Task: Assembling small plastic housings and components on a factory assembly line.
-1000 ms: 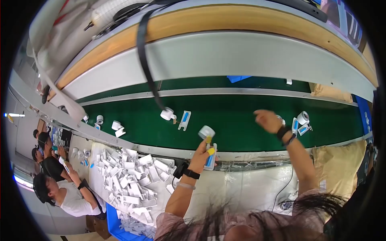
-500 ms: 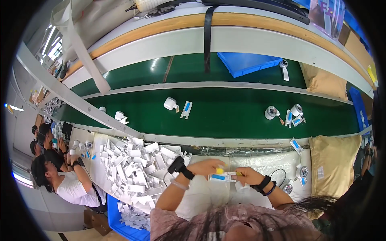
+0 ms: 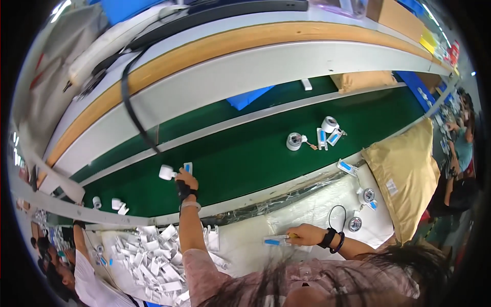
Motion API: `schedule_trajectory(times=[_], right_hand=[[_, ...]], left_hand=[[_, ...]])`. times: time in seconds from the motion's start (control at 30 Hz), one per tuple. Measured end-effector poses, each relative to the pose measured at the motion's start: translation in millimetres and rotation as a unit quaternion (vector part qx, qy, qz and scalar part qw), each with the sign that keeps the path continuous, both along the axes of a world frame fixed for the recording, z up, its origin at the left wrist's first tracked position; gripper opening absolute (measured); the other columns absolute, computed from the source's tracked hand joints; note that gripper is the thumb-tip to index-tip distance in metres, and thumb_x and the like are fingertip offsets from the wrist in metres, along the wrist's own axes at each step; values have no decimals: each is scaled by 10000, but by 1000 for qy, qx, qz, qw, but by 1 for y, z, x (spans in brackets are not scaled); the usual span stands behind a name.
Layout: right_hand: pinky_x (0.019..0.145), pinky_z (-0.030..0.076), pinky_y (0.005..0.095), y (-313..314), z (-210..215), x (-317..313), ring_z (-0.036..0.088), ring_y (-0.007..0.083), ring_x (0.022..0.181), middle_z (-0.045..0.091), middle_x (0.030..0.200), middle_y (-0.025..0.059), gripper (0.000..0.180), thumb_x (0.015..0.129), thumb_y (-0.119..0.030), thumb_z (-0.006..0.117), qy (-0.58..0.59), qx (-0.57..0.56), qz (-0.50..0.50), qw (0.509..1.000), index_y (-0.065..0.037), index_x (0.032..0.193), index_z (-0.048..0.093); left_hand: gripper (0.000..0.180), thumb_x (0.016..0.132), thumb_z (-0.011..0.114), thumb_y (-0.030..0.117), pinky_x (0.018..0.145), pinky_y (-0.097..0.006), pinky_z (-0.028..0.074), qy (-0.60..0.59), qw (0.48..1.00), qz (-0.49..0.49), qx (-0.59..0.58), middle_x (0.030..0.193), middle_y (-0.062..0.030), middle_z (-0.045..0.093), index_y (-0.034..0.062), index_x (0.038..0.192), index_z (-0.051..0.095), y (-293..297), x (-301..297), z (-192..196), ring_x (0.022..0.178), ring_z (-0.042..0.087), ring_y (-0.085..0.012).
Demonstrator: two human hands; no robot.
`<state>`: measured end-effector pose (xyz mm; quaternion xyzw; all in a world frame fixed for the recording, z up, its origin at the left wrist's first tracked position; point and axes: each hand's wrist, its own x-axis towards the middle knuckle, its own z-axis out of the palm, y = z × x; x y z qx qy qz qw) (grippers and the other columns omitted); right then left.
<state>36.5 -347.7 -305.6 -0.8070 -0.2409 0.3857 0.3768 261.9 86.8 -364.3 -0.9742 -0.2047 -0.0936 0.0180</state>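
My left hand [image 3: 187, 180] reaches out over the green conveyor belt [image 3: 240, 148]. It is between a white round housing [image 3: 166, 172] and a white bracket with a blue strip [image 3: 188, 168]; its fingertips are partly hidden, so I cannot tell whether they grip either one. Low over the worktop, my right hand [image 3: 308, 235] is closed on the end of another white bracket [image 3: 276, 240], which also has a blue strip. Something yellow covers a fingertip of the right hand.
White plastic parts [image 3: 153, 256] lie heaped left of my arm. Round units [image 3: 368, 195] with brackets rest on the worktop at right, near a tan bag [image 3: 404, 179]. More units [image 3: 294, 141] sit on the belt. A shelf edge [image 3: 230, 46] spans above; co-workers are at both sides.
My left hand has left the bracket and moved forward and left onto the belt. The right hand keeps hold of the bracket. The whole view has turned and shifted.
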Motion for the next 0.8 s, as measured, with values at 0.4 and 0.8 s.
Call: schedule_trajectory(times=[0.4, 0.8], right_hand=[[691, 464, 387, -22, -28, -9, 573, 307, 751, 596, 847, 133, 298, 849, -278, 620, -43, 95, -34, 994, -51, 1036, 569], [750, 470, 456, -23, -28, -38, 617, 382, 835, 642, 886, 194, 273, 849, -248, 573, -42, 28, -1, 999, -52, 1038, 595]], left_hand=[[504, 657, 642, 85, 928, -466, 443, -52, 923, -322, -202, 1079, -197, 569, 23, 1151, 565, -103, -117, 59, 1048, 526, -393], [417, 655, 635, -19, 909, -410, 453, 42, 806, -513, -294, 1025, -130, 570, 40, 1067, 608, -186, -259, 43, 1025, 523, -348]])
